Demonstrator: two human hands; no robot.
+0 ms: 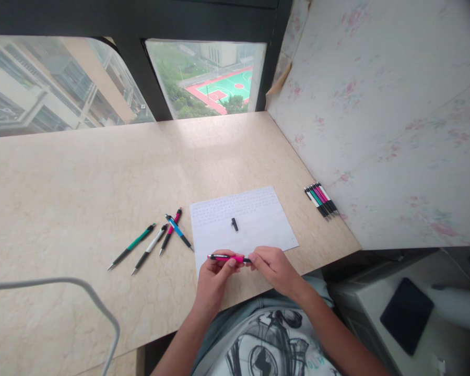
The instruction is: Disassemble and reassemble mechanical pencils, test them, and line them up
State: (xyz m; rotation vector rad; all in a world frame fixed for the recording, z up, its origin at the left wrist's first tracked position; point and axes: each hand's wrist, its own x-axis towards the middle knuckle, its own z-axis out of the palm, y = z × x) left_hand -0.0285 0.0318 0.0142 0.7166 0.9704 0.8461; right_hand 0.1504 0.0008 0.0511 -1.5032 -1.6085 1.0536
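A pink pen [225, 257] with black parts lies level between my two hands, above the near edge of a sheet of paper [254, 224]. My left hand [218, 277] is wrapped round its pink barrel. With thumb and fingers, my right hand [272, 266] pinches the black right end, so the tip is hidden. A small black plastic piece [235, 225] rests on the paper, beyond my hands. Rows of handwriting cover the far part of the sheet.
To the left lie a green pen [135, 245], a white pen [149, 249], a pink-and-black pen [171, 231] and a blue pen [178, 230] across it. Several pens [321, 200] sit side by side near the wall [376, 130]. A grey cable [82, 284] curves at lower left.
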